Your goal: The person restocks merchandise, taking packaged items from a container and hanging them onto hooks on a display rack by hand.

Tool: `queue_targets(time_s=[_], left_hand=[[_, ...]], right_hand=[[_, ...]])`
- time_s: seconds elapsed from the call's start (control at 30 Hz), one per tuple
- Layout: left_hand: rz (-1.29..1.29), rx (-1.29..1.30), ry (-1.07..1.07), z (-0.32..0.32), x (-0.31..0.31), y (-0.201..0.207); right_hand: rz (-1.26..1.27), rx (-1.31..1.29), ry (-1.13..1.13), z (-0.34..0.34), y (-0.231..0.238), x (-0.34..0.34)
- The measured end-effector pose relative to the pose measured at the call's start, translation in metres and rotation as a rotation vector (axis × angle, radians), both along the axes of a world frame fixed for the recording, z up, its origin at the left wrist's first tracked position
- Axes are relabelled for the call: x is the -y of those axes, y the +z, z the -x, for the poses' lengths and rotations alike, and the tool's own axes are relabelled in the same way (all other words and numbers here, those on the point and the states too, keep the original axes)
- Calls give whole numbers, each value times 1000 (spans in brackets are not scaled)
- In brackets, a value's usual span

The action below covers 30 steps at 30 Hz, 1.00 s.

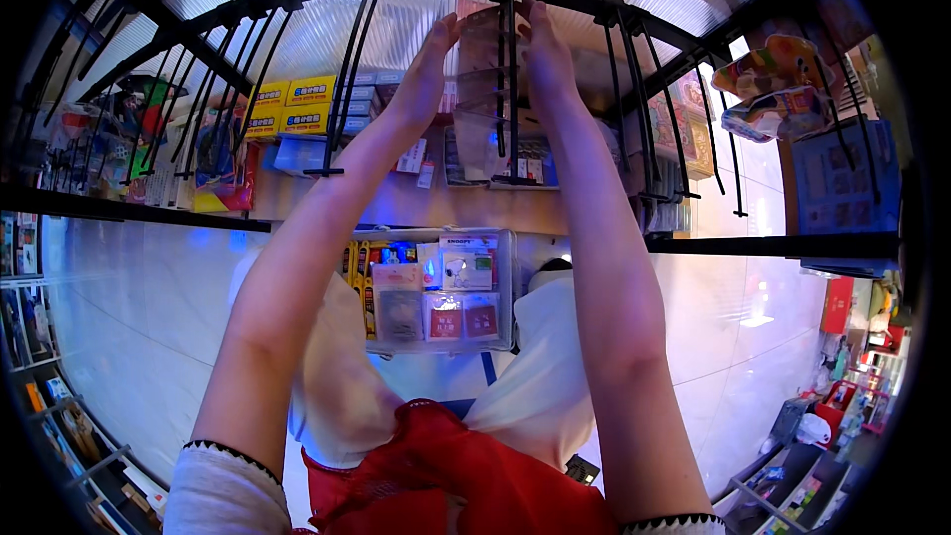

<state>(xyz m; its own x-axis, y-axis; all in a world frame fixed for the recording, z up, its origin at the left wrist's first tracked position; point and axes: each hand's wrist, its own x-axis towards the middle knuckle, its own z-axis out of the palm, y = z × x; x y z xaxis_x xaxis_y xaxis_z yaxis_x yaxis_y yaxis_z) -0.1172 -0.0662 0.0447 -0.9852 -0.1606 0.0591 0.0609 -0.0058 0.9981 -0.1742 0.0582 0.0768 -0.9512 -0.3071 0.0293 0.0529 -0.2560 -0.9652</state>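
Observation:
Both my arms stretch up to a black display rack with long hooks. My left hand (433, 54) is at the left edge of a translucent plastic packet strip (479, 89), its fingers curled at the top. On the other side, my right hand (542, 40) has its fingers bent at the strip's upper right edge, next to a black hook (512, 69). The strip hangs upright between my hands, with darker bands across it. Its contents are too unclear to name, and my fingertips are partly hidden.
Yellow boxes (294, 107) and pale blue boxes (363, 99) stand on the shelf to the left. Bare hooks (644, 109) jut out on the right. A clear bin (507, 287) of small packaged goods sits between my knees. Stocked shelves (89, 426) line the lower left.

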Motion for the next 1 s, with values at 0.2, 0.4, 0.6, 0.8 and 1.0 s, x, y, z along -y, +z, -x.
queue_targets(time_s=[0.2,0.4,0.6,0.8,1.0], left_hand=[[27,-34,-38,-3,-1,0],[93,-103,25,-31,12,1],[176,-201,35,-70,15,-2],[166,-230,-101,-114,19,-37],[300,-128,-160,-157,22,5]], right_hand=[[-274,-149,-272,11,-19,-7],[-654,-43,-118,-32,11,-49],[-597,-74,138,-87,42,-48],[-418,-243,6,-87,9,-30],[-267,-166,-29,-102,23,-33]])
